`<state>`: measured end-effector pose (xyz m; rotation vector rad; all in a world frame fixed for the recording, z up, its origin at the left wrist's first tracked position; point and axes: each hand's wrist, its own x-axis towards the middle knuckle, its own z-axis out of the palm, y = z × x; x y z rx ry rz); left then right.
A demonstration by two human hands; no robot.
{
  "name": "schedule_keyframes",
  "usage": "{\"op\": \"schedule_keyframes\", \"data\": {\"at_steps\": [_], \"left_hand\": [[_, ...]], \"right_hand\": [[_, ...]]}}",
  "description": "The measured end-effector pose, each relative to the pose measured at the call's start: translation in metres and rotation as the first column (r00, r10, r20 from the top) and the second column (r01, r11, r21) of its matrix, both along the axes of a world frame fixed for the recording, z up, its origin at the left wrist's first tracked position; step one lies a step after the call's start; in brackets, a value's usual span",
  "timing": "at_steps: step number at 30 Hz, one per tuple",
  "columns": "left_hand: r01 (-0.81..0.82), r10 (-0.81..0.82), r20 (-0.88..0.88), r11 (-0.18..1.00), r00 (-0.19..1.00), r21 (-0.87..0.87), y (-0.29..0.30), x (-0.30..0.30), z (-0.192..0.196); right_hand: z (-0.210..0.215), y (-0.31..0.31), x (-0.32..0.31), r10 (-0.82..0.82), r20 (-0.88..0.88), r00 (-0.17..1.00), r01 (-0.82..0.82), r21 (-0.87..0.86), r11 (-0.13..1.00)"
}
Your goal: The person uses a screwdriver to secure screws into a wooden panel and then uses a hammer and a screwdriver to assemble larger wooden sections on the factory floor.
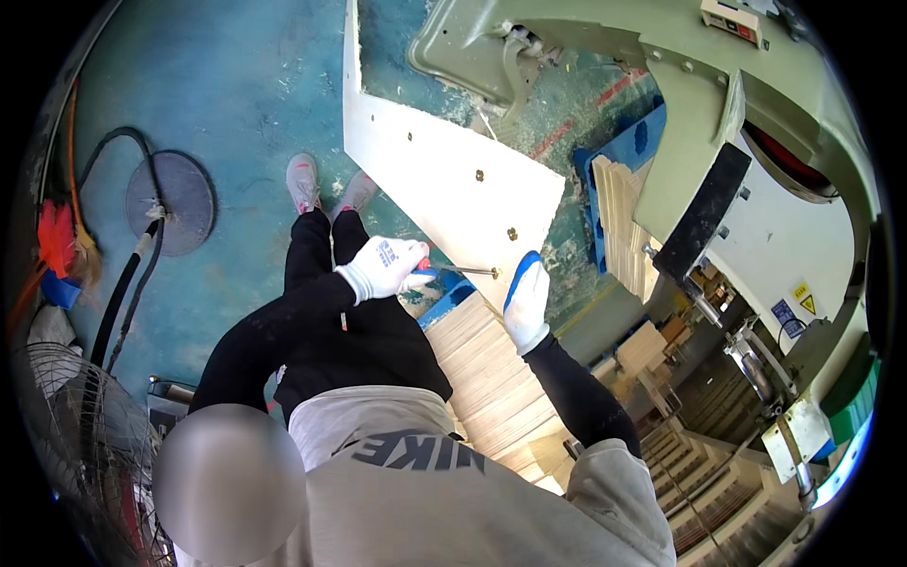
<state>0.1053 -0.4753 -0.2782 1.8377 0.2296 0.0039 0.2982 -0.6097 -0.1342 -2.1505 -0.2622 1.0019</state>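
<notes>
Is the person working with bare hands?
No: both the left hand and the right hand wear white gloves, the left gripping a screwdriver at the white board.

Floor [236,85]: teal-painted concrete, worn to grey patches, red stripe [586,118] at 1 o'clock. Round grey floor plate [179,194] at 10 o'clock, black hose [128,283] running over it. Orange cable [72,151] along the left rim, red and orange brush [59,241] at 9 o'clock. Wire-guard fan [66,435] at 8 o'clock. Large green machine [756,123] fills 1 to 3 o'clock, white guard panel [784,246] with warning stickers. Stacks of pale wood boards [619,213] on a blue pallet [642,137] at 2 o'clock, more wood stacks [699,482] at 4 o'clock. Light bright, even.
</notes>
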Motion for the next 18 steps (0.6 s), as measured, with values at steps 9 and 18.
{"op": "schedule_keyframes", "data": {"at_steps": [9,18], "left_hand": [[-0.023,-0.046,-0.288,0.972,0.957,-0.233,-0.030,-0.031,0.036],[-0.200,0.196,-0.064,0.826,0.978,-0.527,-0.087,0.008,-0.002]], "right_hand": [[0.037,0.022,-0.029,0.164,0.095,0.982,-0.148,-0.155,0.977],[0.040,0.019,-0.049,0.310,0.237,0.921,-0.224,-0.330,0.917]]}}
